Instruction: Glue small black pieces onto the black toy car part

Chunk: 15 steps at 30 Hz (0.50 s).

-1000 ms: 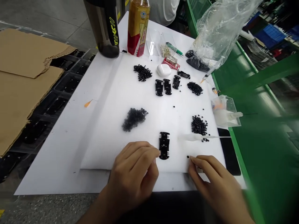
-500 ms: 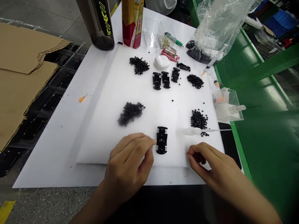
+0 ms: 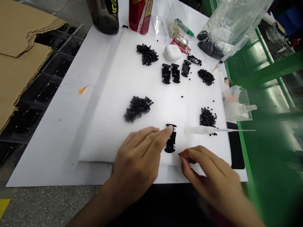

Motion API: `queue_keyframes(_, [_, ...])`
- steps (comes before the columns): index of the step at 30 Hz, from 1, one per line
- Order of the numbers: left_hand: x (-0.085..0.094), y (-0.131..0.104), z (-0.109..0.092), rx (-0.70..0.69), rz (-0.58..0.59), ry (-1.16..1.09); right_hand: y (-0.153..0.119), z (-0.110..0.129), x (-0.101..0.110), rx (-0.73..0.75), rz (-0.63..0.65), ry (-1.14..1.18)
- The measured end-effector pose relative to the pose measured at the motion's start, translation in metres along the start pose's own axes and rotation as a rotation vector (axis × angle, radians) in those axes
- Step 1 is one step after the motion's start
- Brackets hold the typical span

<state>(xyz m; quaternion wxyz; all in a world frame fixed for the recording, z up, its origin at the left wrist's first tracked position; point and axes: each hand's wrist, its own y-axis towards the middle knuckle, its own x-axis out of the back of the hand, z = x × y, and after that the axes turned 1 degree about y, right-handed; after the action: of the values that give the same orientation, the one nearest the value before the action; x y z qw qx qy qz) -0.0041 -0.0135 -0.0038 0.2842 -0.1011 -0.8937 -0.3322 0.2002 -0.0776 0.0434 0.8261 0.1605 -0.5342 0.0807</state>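
A black car-shaped part [image 3: 170,145] lies upright in the picture on the white foam sheet [image 3: 104,132]. My left hand [image 3: 142,160] reaches over from its left, the index fingertip resting on the part's upper end. Just right of the part's lower end, my right hand [image 3: 208,173] has thumb and index finger pinched on a tiny dark piece [image 3: 179,154]. A white tapered plastic tool [image 3: 203,130] lies beyond my right hand, beside a pile of small black pieces [image 3: 207,117]. Another pile of black squares [image 3: 138,108] lies beyond my left hand.
Several similar black parts [image 3: 166,73] lie farther back near a white rounded case [image 3: 172,52]. Behind them stand a dark bottle [image 3: 105,19] and a red box [image 3: 140,17]. A syringe [image 3: 233,52], a plastic bag [image 3: 227,25] and a clear container [image 3: 238,104] are at the right.
My left index finger has moved onto the upper end of the black part. My right hand has come left, closer to the part. The whole view has shifted slightly.
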Motion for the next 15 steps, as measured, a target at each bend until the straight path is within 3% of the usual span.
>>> queue_keyframes(6, [-0.002,-0.003,0.002,-0.003,0.068,0.018,0.018,0.006,-0.021,0.152,0.026,-0.066])
queue_keyframes(15, [-0.003,-0.003,0.000,0.001,0.057,0.042,0.018,0.005,-0.012,0.221,0.135,-0.109])
